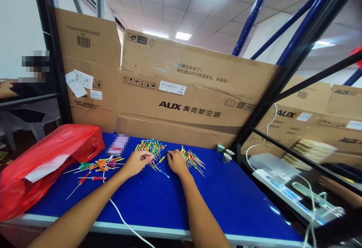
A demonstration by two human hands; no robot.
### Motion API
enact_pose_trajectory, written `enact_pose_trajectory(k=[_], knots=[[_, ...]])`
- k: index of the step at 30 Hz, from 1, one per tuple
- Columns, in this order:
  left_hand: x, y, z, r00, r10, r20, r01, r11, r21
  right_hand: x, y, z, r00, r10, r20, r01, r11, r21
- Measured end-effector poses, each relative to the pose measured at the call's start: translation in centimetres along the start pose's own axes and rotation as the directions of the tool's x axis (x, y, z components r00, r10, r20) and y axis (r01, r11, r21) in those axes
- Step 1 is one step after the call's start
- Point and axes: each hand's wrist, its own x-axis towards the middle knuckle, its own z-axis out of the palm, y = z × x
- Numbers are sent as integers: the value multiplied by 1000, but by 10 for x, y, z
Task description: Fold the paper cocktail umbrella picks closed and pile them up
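Observation:
Folded paper cocktail umbrellas on thin sticks lie in a mixed-colour pile (152,147) at the back middle of the blue table. My left hand (139,162) is at the near left edge of this pile, thumb and fingers pinched together; what is between them is too small to make out. My right hand (177,162) rests between that pile and a second umbrella pile (192,159) on its right, with its fingers curled and mostly hidden. A yellow cocktail umbrella (161,160) and a blue one (164,173) lie between my hands.
Partly opened umbrellas (103,164) lie to the left, beside a red plastic bag (53,157). Small round containers (226,157) stand at the back right. A white cable (120,210) crosses the table. Cardboard (181,101) walls the back; a person sits far left.

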Motion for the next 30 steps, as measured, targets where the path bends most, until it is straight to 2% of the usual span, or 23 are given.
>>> enact_pose_trajectory(k=[8, 14, 16, 17, 19, 21, 23, 26, 30], knots=[[-1, -2, 1, 1000, 20, -2, -20, 999, 28, 3, 9, 0, 989, 140, -57, -131, 982, 134], [0, -1, 1, 1000, 31, 2, -31, 999, 35, 4, -3, -7, 991, 107, -82, -74, 939, 335], [-1, 0, 0, 999, 52, -6, -52, 996, 72, 4, -14, -10, 996, 44, -75, 0, 859, 512], [-1, 1, 0, 998, 69, -15, -67, 993, 101, 3, -21, -11, 998, 3, -66, 41, 765, 643], [-3, 4, 1, 993, 111, -28, -105, 981, 163, 0, -36, -13, 996, -85, -30, 68, 492, 868], [-5, 7, 1, 988, 156, -14, -151, 971, 183, -5, -51, -15, 987, -161, 26, 22, 286, 958], [-6, 11, 1, 981, 194, 10, -192, 959, 207, -10, -63, -17, 978, -199, 56, -20, 181, 983], [-7, 15, -1, 966, 255, 36, -254, 919, 302, -15, -69, -18, 970, -228, 79, -42, 162, 986], [-7, 15, -6, 952, 301, 52, -291, 842, 455, -15, -66, -17, 961, -254, 108, -36, 270, 962]])
